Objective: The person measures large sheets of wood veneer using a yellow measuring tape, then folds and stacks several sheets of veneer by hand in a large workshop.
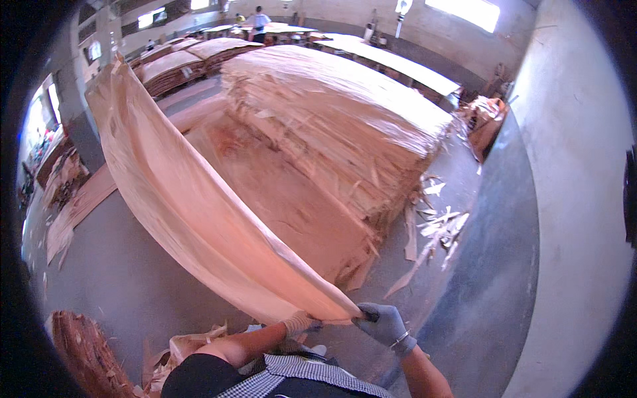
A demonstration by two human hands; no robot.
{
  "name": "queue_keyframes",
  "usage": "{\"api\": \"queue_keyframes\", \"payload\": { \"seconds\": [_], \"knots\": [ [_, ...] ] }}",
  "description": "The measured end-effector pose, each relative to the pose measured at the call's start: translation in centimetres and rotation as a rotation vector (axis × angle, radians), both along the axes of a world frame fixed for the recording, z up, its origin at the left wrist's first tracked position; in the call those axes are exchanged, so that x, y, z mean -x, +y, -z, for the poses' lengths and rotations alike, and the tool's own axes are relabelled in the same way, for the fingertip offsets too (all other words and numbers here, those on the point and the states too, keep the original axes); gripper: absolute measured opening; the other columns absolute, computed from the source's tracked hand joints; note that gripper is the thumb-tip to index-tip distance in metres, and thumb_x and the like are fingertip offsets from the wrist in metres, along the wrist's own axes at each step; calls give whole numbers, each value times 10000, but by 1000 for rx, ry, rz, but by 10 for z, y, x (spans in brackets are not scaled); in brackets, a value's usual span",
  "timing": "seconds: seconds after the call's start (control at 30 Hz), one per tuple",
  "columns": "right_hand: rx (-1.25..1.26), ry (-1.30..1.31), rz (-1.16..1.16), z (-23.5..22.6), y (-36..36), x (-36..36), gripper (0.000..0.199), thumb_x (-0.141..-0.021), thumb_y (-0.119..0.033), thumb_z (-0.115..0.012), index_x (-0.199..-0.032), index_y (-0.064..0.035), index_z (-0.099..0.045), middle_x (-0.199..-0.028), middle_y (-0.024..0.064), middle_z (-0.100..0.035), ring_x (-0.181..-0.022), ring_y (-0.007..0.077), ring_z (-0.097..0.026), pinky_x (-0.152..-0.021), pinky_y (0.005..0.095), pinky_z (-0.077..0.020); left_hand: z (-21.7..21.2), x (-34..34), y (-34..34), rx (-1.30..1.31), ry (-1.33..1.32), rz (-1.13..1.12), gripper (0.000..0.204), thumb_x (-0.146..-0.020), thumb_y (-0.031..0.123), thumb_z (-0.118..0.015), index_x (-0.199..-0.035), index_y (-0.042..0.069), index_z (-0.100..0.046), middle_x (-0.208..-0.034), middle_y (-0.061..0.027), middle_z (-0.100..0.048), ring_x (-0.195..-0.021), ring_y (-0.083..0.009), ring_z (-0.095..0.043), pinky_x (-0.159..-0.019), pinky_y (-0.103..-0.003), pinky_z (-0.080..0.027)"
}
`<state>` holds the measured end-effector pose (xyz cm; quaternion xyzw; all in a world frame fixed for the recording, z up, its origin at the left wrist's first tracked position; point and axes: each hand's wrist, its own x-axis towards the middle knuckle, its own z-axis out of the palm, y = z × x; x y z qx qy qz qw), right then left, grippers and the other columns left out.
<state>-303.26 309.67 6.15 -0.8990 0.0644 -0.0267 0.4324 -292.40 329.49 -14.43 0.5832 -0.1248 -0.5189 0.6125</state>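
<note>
A long, thin wood veneer sheet (199, 212) hangs in the air, bowed along its length. It runs from my hands up to the far left, where its other end stands raised. Its near end is gripped at the corner by my right hand (383, 323), which wears a grey glove with dark fingertips. Close beside it, my left hand (302, 323), in a pale glove, is closed on the sheet's lower edge; its fingers are partly hidden. Just beyond the sheet lies a low layer of reddish veneer (285, 199), next to a tall veneer stack (332, 132) with ragged edges.
Torn veneer scraps (444, 229) litter the floor right of the stack. A stuffed sack (484, 123) leans by the pale wall (577, 199). A reddish-brown bundle (89, 355) stands at lower left. More veneer piles (172, 69) and a distant person (259, 23) are at the back.
</note>
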Motion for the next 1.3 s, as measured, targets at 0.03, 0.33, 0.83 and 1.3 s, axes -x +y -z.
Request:
{"api": "queue_keyframes", "payload": {
  "seconds": [0.03, 0.33, 0.83, 1.3],
  "knots": [
    [-24, -9, 17, -7, -21, 2, 299, -729, -227, -676, -980, -73, -622, -796, 169, -613, -718, 269, -639, -621, 321, -487, 4, -1, -23, -15, -95, 51, 147, -754, 179, -686, -824, 57, -644, -668, 17, -558, -583, -98, -486, -512, -248, -413],
    [-19, -40, 187, 0, -201, -9, 281, -727, -230, -682, -952, -70, -630, -736, 146, -613, -637, 218, -630, -599, 309, -481, -21, -39, -235, -72, -32, 175, 157, -770, 195, -661, -828, 50, -638, -665, -1, -572, -577, -103, -516, -503, -245, -424],
    [-213, 74, 343, -66, -583, -146, 182, -737, -56, -671, -904, 6, -635, -599, -14, -542, -472, 43, -460, -409, 201, -361, -14, -172, -651, 124, -95, 316, 111, -780, 126, -607, -673, 100, -616, -610, 32, -524, -511, -74, -458, -456, -246, -366],
    [-440, 59, 333, -64, -1021, -275, 169, -737, -63, -677, -887, 6, -640, -588, -2, -550, -440, 48, -456, -377, 193, -344, -37, -255, -1020, 105, 94, -14, 234, -806, 189, -650, -964, 18, -626, -827, -45, -626, -721, -130, -583, -650, -270, -495]
  ]
}}
